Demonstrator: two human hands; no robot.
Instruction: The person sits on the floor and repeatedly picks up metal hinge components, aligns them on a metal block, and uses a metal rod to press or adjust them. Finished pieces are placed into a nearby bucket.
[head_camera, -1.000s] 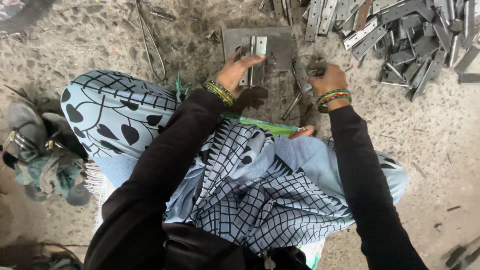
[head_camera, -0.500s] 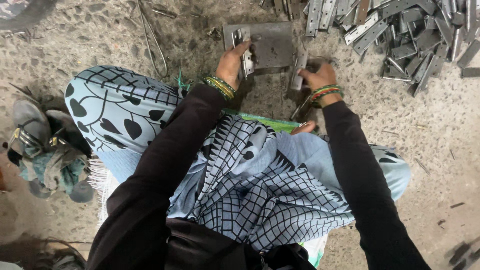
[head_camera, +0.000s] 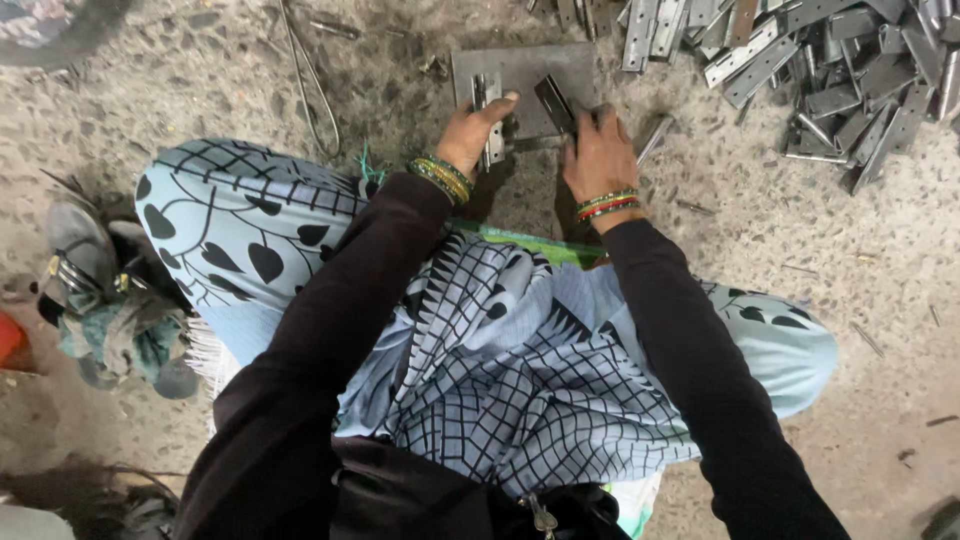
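I sit on the floor with a flat grey metal plate (head_camera: 520, 72) in front of my knees. My left hand (head_camera: 472, 130) presses a narrow metal hinge piece (head_camera: 488, 120) upright against the plate's left side, fingers around it. My right hand (head_camera: 598, 150) grips a dark metal tool (head_camera: 556, 102) that slants up over the plate's right part. Both wrists wear coloured bangles. A thin metal rod (head_camera: 652, 138) lies just right of my right hand.
A heap of several shiny metal hinges (head_camera: 820, 60) fills the top right. Bent wire (head_camera: 305, 80) lies at the top left. Worn sandals and a bundle of cloth (head_camera: 110, 300) sit at the left. The floor is rough concrete.
My right hand has lifted the dark tool over the plate. My left hand shifted the hinge piece slightly and now holds it against the plate's left side.
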